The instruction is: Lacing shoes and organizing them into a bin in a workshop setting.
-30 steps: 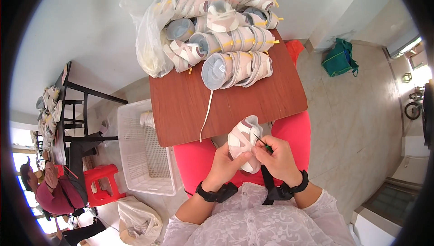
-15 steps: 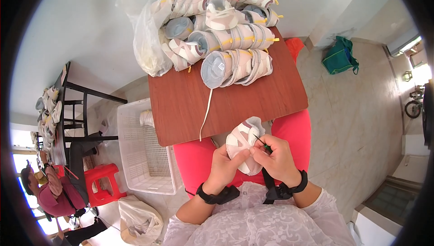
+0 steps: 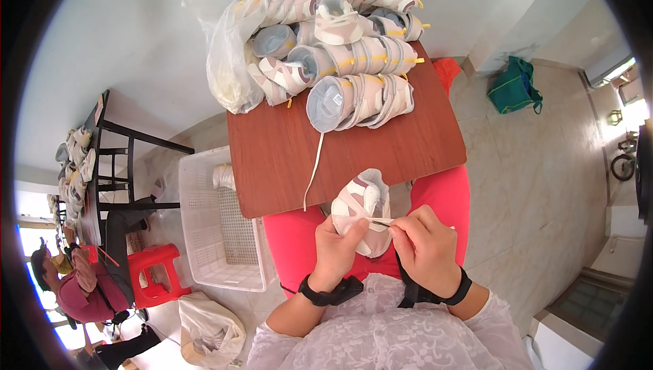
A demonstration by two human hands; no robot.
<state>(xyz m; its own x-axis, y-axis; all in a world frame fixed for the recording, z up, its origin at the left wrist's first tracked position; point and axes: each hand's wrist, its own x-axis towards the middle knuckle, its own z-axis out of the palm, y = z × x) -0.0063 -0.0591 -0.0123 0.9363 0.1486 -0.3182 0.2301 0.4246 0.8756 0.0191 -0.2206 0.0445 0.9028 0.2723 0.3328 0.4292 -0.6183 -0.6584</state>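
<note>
Above my lap, my left hand [image 3: 337, 251] is closed on the lower left edge of a shoe upper [image 3: 369, 196], pink, white and grey, with its thumb on the front. My right hand [image 3: 428, 242] is closed at the upper's right side, pinching an awl [image 3: 382, 224] whose thin dark shaft points left across the upper; its handle is hidden in the fingers. A pale strip like a lace [image 3: 379, 220] runs from the upper to my right fingers, and a white end shows past the knuckles.
Rows of nested shoe uppers [image 3: 360, 101] and a clear plastic bag [image 3: 235, 64] crowd the far part of the brown table [image 3: 272, 159]. A white lace [image 3: 315, 169] trails over it. At left are a white crate [image 3: 201, 200], red stool [image 3: 158, 278] and another seated person [image 3: 88, 288].
My right hand has moved right and slightly down, and the awl's shaft has swung down to nearly level. A pale strip now stretches toward my fingers. The upper has shifted slightly up and left.
</note>
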